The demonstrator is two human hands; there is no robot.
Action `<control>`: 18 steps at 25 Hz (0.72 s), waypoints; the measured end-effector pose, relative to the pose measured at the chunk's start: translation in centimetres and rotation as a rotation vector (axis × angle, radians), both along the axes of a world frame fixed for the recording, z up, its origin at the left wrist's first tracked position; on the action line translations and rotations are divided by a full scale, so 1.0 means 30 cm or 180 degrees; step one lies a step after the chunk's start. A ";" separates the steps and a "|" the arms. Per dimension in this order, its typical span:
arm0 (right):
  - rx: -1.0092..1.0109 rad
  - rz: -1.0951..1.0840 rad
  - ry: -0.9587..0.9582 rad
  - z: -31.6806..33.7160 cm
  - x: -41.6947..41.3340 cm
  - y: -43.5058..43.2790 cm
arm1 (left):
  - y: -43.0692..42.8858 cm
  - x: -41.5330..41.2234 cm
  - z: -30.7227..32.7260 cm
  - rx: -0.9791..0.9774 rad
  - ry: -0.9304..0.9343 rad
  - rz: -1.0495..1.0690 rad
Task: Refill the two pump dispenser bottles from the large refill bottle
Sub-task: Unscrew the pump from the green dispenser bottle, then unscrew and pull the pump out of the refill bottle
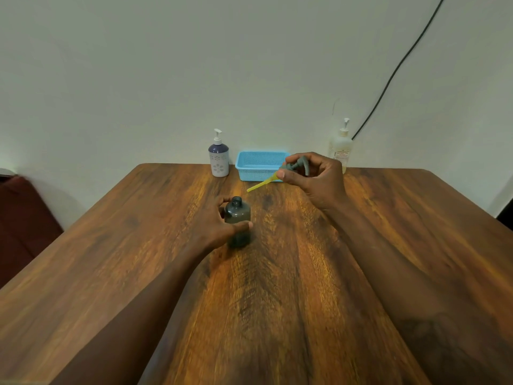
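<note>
Head view: dark dispenser bottle (237, 218) upright mid-counter, neck open, clasped by left hand (219, 226) fingers. Pump head (298, 166) with yellow dip tube (261, 185) pinched in right hand (313, 179), raised before blue basket (259, 165). Beyond, near far edge: patterned pump bottle (219, 157), pale large bottle (341, 148). Broad bare counter (277, 287) nearer.

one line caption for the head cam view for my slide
Left hand steadies the opened dark bottle on the table while the right hand holds its removed pump.
</note>
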State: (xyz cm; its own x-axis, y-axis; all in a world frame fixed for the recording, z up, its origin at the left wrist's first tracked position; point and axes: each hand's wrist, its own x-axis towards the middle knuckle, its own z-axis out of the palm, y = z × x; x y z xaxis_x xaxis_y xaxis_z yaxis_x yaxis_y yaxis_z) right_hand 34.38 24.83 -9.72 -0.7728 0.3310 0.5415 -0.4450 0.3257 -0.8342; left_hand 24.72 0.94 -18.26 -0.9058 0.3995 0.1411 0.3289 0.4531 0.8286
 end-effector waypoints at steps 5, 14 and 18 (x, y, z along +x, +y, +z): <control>0.0596 -0.0566 -0.0761 -0.145 -0.021 -0.029 | -0.008 0.019 -0.003 -0.0181 0.0194 -0.0083; 0.1143 -0.0612 -0.1519 -0.358 -0.036 -0.069 | 0.021 0.037 0.039 -0.0041 0.0561 -0.0176; 0.1399 -0.0707 -0.1879 -0.379 -0.034 -0.049 | 0.030 0.027 0.052 -0.0058 0.0615 -0.0099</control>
